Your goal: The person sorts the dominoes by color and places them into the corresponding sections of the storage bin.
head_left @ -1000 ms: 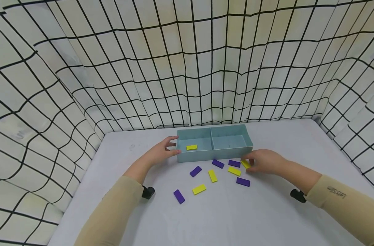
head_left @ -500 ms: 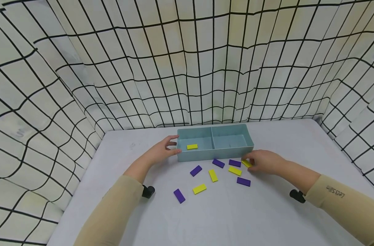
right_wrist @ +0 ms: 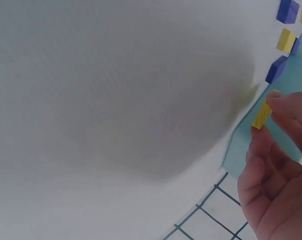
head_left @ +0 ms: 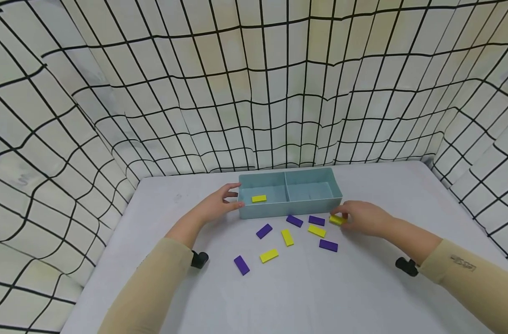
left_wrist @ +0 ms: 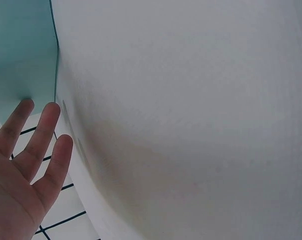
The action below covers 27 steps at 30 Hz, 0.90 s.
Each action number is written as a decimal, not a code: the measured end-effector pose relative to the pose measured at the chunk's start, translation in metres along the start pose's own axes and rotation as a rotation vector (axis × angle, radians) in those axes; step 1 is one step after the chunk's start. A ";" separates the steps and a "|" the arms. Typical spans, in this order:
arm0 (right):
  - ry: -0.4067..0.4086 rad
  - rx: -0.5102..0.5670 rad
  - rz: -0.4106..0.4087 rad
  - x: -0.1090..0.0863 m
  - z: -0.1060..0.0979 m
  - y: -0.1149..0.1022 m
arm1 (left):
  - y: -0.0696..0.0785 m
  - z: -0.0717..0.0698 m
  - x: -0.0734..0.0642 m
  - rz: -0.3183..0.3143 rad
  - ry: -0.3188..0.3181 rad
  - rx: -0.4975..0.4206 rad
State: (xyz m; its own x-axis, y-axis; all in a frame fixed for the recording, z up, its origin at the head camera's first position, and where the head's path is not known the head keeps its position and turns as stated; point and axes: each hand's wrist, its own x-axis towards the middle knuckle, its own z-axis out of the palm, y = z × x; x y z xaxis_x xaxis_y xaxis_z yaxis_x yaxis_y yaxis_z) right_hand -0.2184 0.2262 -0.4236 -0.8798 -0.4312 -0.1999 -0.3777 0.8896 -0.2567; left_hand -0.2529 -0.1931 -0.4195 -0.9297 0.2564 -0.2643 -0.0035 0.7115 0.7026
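A pale blue-green box [head_left: 290, 208] with two compartments stands toward the back of the table. My left hand [head_left: 215, 204] rests its fairly straight fingers and thumb against the box's left end; the left wrist view shows these fingers [left_wrist: 43, 132] extended at the box wall. Just off the front right corner, my right hand [head_left: 365, 217] pinches a yellow block [right_wrist: 262, 116] between thumb and fingertips. The left compartment holds another yellow block [head_left: 259, 198]. In the right wrist view, the held block is partly covered by the thumb.
Several yellow and purple blocks lie scattered in front of the box, among them a purple block [head_left: 328, 245] near my right hand and a yellow block [head_left: 269, 255] nearer the front. Black grid netting [head_left: 275, 111] rises behind and beside the white table [head_left: 312, 297].
My right hand has shifted slightly right and up with the pinched yellow block, which has turned and come away from its earlier spot. My left hand stays at the box's left end.
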 end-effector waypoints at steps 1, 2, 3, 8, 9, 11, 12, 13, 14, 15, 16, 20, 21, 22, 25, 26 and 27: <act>0.008 0.002 -0.007 -0.002 -0.002 0.000 | 0.000 0.000 0.000 0.000 -0.001 0.000; 0.017 0.002 -0.014 -0.004 -0.005 0.000 | 0.000 0.000 0.000 -0.002 -0.001 -0.003; 0.023 0.003 -0.023 -0.005 -0.007 0.000 | 0.000 0.000 0.000 -0.003 -0.001 -0.006; 0.034 0.021 -0.053 -0.011 -0.015 -0.001 | 0.000 0.000 0.000 -0.010 0.000 -0.011; 0.034 0.024 -0.057 -0.012 -0.017 -0.002 | -0.001 0.000 0.000 -0.010 -0.001 -0.011; 0.033 0.027 -0.076 -0.013 -0.020 -0.004 | -0.001 0.000 0.000 -0.010 0.000 -0.009; 0.032 0.027 -0.089 -0.013 -0.022 -0.004 | -0.001 0.000 0.000 -0.009 -0.001 -0.010; 0.031 0.025 -0.102 -0.013 -0.024 -0.005 | -0.001 0.000 0.000 -0.008 -0.001 -0.010; 0.031 0.025 -0.117 -0.013 -0.026 -0.006 | 0.000 0.000 0.000 -0.006 -0.001 -0.010; 0.032 0.024 -0.131 -0.013 -0.028 -0.007 | 0.000 -0.001 -0.001 -0.004 -0.001 -0.009; 0.031 0.022 -0.147 -0.012 -0.031 -0.008 | 0.000 -0.001 -0.001 -0.003 -0.001 -0.009; 0.036 0.024 -0.182 -0.009 -0.040 -0.013 | 0.001 -0.001 -0.001 -0.002 -0.002 -0.005; 0.038 0.025 -0.187 -0.008 -0.042 -0.015 | 0.001 -0.001 -0.001 -0.004 -0.002 -0.003; 0.042 0.024 -0.194 -0.007 -0.044 -0.016 | 0.001 -0.001 0.000 -0.006 -0.002 -0.001; 0.052 0.035 -0.214 -0.002 -0.049 -0.022 | 0.001 -0.001 0.001 -0.011 -0.002 0.000; 0.055 0.037 -0.223 0.001 -0.051 -0.023 | 0.001 -0.001 0.001 -0.011 -0.001 -0.001; 0.058 0.039 -0.227 0.003 -0.052 -0.025 | 0.001 -0.001 0.001 -0.012 -0.001 -0.003</act>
State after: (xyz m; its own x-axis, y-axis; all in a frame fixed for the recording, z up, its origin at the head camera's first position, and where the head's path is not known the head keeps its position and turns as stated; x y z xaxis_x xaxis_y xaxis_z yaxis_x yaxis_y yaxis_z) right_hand -0.2265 0.2102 -0.3686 -0.7891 -0.6092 -0.0788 -0.5573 0.7640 -0.3252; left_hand -0.2542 -0.1924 -0.4187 -0.9293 0.2484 -0.2732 -0.0156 0.7129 0.7011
